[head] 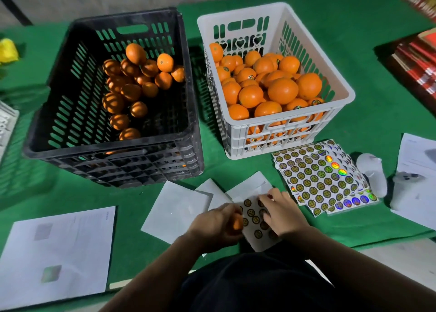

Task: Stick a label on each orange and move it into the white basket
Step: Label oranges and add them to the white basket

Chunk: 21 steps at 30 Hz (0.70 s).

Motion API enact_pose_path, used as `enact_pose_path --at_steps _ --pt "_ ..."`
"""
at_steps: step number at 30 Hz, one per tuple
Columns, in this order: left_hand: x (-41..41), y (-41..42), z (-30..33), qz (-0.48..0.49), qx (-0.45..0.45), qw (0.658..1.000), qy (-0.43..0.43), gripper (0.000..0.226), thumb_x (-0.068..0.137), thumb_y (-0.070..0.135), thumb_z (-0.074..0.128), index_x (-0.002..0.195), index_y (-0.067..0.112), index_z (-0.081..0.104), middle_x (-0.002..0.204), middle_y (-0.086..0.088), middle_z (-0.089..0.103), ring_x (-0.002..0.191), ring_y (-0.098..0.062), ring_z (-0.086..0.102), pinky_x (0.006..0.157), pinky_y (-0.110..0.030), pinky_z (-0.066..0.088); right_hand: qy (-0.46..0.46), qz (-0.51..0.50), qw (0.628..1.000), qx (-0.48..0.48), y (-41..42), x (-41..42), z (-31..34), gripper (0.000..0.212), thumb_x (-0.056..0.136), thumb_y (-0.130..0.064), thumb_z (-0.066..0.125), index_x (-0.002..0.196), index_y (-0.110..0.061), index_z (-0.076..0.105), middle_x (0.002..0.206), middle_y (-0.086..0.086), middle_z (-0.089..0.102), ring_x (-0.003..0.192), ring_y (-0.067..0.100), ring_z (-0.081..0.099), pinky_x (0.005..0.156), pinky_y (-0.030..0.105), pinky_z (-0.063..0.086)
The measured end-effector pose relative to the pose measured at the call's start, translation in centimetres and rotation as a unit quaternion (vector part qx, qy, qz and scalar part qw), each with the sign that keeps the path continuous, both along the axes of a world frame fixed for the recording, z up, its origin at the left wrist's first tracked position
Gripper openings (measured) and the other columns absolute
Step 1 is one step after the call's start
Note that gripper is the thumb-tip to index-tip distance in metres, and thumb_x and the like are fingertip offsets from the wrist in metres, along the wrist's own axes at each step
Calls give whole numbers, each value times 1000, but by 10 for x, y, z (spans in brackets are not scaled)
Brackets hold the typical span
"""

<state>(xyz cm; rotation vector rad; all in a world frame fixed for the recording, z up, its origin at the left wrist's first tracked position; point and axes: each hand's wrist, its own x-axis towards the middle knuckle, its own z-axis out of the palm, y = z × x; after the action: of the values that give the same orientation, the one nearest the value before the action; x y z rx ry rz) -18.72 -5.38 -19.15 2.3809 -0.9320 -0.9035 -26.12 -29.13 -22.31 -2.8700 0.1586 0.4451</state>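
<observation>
Just beside the left hand (pixel 218 224), whose grip is clenched round an orange (pixel 237 224), the right hand (pixel 282 214) presses a label sheet (pixel 256 221), fingertips seemingly picking one sticker. Peel slowly, keep the orange's bare side up, then press firmly before reaching for the white basket (pixel 339 80).

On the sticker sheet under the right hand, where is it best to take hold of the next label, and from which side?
Take a round label at its rim, probably the far one on the sticker sheet, which lies flat. It is bare, beyond the right hand, so a fingertip can come from above and lift one edge. The left hand holds the orange beside the sheet, ready for it.
</observation>
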Motion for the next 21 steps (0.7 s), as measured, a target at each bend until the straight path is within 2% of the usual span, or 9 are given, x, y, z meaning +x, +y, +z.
enact_pose_path --at_steps 3,5,7,12,18,21 --pt "1 -19 -7 -27 23 999 38 70 85 48 76 144 37 40 152 11 51 122 -22 62 98 -39 54 5 -10 1000 14 -1 6 0 37 99 -35 60 135 -27 55 139 0 47 120 21 48 100 34 46" --pt "2 -21 -13 -26 41 998 38 85 85 48 76 156 39 30 154 9 49 126 -23 60 101 -38 52 4 -9 1000 10 -2 8 0 32 99 -38 60 128 -26 58 136 -1 49 117 21 48 97 34 46" --pt "3 -20 -16 -14 45 998 40 91 85 50 76 159 41 25 153 8 51 126 -22 59 103 -37 51 5 -14 1000 11 -3 10 -1 30 98 -39 62 124 -24 59 134 0 49 115 21 48 96 34 46" --pt "4 -19 -22 6 29 998 63 83 84 52 76 154 41 32 155 10 51 127 -20 59 105 -38 51 13 -28 999 15 -4 12 0 47 98 -41 63 140 -23 51 140 1 46 121 24 47 97 36 46" --pt "5 -17 -26 18 14 996 89 80 83 49 80 150 40 38 157 13 48 129 -19 59 107 -39 50 15 -39 999 28 -4 15 1 30 96 -40 67 120 -24 60 128 -2 48 111 19 47 91 34 47" --pt "5 -16 -28 23 8 995 94 72 82 50 81 143 41 43 157 17 47 127 -18 60 105 -38 51 25 -61 996 55 -2 19 4 46 95 -36 70 136 -22 53 135 -1 45 121 22 45 99 35 46"
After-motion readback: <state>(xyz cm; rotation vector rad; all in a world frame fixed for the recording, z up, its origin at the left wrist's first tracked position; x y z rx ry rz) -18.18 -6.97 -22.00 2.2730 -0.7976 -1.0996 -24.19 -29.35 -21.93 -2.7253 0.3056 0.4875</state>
